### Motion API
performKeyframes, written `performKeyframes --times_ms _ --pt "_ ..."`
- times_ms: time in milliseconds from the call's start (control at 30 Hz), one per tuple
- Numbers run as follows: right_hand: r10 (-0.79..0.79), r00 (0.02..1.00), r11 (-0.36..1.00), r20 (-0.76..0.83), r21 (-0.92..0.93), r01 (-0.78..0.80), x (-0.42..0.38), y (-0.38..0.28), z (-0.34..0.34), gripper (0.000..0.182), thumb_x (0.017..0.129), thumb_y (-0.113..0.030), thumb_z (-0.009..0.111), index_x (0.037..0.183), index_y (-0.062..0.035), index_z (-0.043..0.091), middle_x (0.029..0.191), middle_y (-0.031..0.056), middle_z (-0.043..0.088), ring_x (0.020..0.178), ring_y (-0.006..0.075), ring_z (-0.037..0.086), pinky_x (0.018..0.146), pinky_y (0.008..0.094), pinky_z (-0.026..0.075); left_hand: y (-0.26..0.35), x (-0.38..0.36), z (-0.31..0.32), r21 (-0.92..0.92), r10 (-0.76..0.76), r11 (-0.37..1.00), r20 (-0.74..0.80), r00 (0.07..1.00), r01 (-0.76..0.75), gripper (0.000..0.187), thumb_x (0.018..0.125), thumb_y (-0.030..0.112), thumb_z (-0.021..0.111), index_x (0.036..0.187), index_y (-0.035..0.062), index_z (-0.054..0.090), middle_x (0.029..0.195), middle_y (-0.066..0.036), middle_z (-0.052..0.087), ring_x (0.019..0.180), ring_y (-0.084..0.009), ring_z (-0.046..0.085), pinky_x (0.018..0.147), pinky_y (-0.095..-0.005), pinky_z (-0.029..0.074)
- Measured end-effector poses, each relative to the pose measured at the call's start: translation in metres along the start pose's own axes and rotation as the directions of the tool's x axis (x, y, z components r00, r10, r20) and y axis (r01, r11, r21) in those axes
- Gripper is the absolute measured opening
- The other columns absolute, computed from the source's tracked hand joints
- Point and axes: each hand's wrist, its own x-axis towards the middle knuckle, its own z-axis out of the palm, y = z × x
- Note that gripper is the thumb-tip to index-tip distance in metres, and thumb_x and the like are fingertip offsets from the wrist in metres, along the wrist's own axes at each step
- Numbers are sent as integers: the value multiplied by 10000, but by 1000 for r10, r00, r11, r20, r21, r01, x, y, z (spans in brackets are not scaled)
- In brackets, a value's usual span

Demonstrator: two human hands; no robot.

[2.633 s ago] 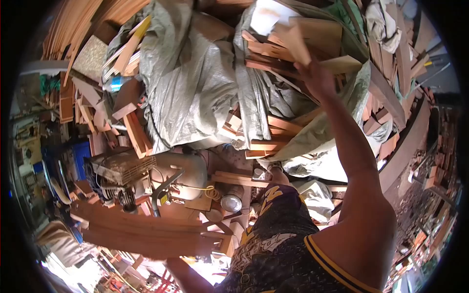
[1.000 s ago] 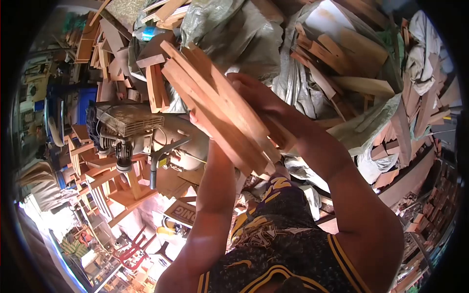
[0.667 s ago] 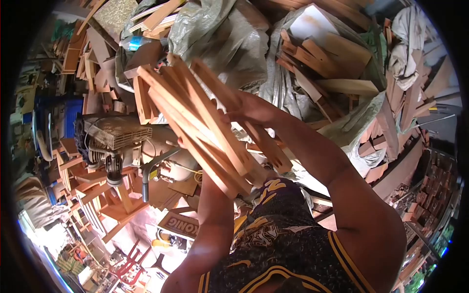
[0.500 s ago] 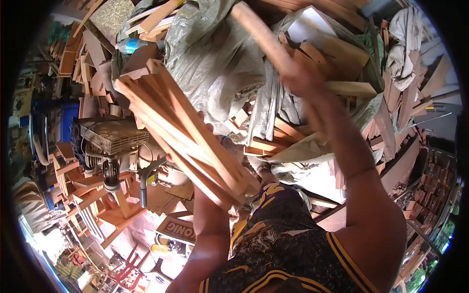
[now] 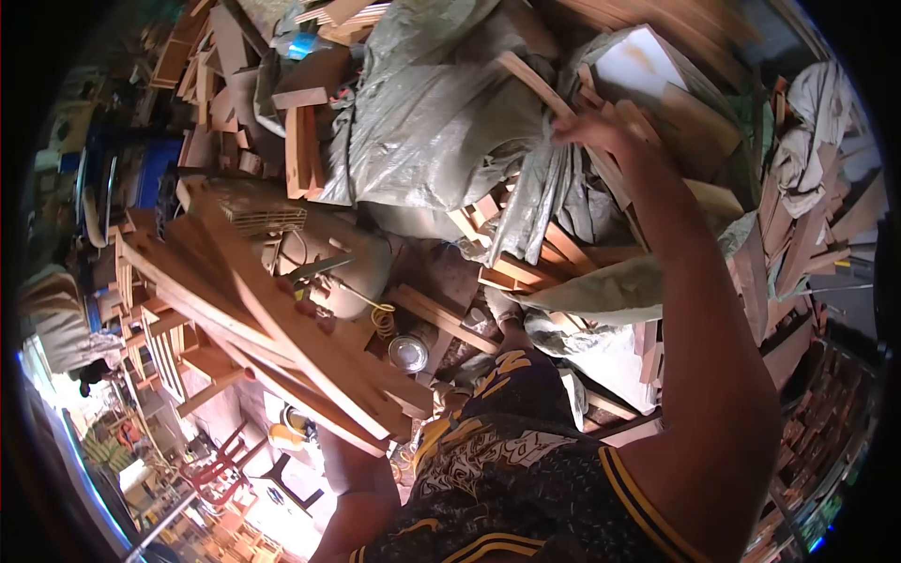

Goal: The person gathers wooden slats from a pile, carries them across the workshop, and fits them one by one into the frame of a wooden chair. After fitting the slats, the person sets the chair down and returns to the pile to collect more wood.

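Observation:
My left hand (image 5: pixel 308 308) is wrapped round a bundle of several wooden strips (image 5: pixel 253 291), held at a slant on the left. Only some of its fingertips show past the wood. Over the open sack, my right hand (image 5: pixel 601 133) is closed on a single wooden strip (image 5: pixel 533 83), whose ends stick out on both sides of the hand. Beneath that hand, a grey woven sack (image 5: pixel 432 113) holds wood offcuts (image 5: pixel 699 131) and a white board (image 5: pixel 641 64).
Wood pieces (image 5: pixel 305 150) are piled left of the sack. On the floor lie a round tin (image 5: pixel 408 352), a coiled yellow hose (image 5: pixel 383 320) and a plank (image 5: pixel 441 319). A pale cloth (image 5: pixel 815 131) hangs at the right, near more stacked wood (image 5: pixel 821 413).
The bundle in my left hand has swung left and down, away from the sack. My right hand has moved slightly up and right, and its strip now sits lower against the sack.

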Motion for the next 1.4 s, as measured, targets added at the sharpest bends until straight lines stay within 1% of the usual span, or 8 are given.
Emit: performKeyframes --times_ms 33,133,200,467,800,933,1133,1400 --pt "5 1000 993 -28 -115 -9 -11 -6 2 519 755 -235 763 1210 -50 597 1039 13 648 868 101 581 715 260 465 12 -7 2 32 23 999 -13 1000 -22 1200 642 481 823 1461 -11 97 1462 -249 244 1272 -388 409 984 -531 444" --pt "-27 994 998 105 -52 33 10 24 -7 512 774 -216 744 1235 -62 585 1011 19 648 859 89 576 717 222 445 46 -34 5 102 102 990 -42 994 -97 1200 643 483 822 1461 -11 96 1461 -251 243 1273 -389 408 984 -530 446" --pt "62 981 975 181 -220 -21 6 14 -17 505 792 -200 726 1255 -63 575 1034 16 643 873 83 567 728 218 431 63 -53 9 138 152 980 -58 987 -143 1201 643 484 822 1461 -11 96 1461 -253 242 1274 -389 407 984 -529 447" --pt "152 924 986 351 9 -166 36 23 -28 463 826 -145 682 1256 -21 562 1128 39 625 1025 139 567 898 271 425 96 -140 11 251 369 908 -101 924 -335 1202 645 489 820 1461 -12 93 1459 -260 237 1277 -392 403 982 -526 452" --pt "159 949 984 271 -125 -129 35 33 -36 460 832 -255 710 1226 -66 564 1112 26 579 1012 157 545 877 293 419 127 -191 17 374 537 807 -142 831 -458 1203 647 495 817 1461 -12 90 1458 -268 232 1281 -395 399 981 -522 458" --pt "-131 983 904 128 -392 171 6 27 -35 401 870 -204 664 1213 -30 552 1100 47 581 994 153 558 866 316 447 141 -218 21 409 608 757 -156 779 -509 1203 648 498 816 1461 -12 89 1457 -271 230 1283 -396 397 980 -520 461" --pt "-153 988 737 13 -665 123 -46 26 -69 464 864 -181 646 1236 63 515 1208 170 578 1069 258 566 947 366 428 173 -279 32 451 719 663 -160 677 -597 1204 649 501 814 1461 -12 87 1456 -276 227 1285 -397 394 979 -518 465" --pt "-582 809 596 -81 -719 356 -197 -193 32 421 904 -123 571 1258 91 491 1270 213 545 1140 300 541 976 376 412 244 -416 59 552 858 471 -106 503 -688 1205 651 506 812 1461 -12 85 1454 -282 223 1288 -400 391 978 -514 470"
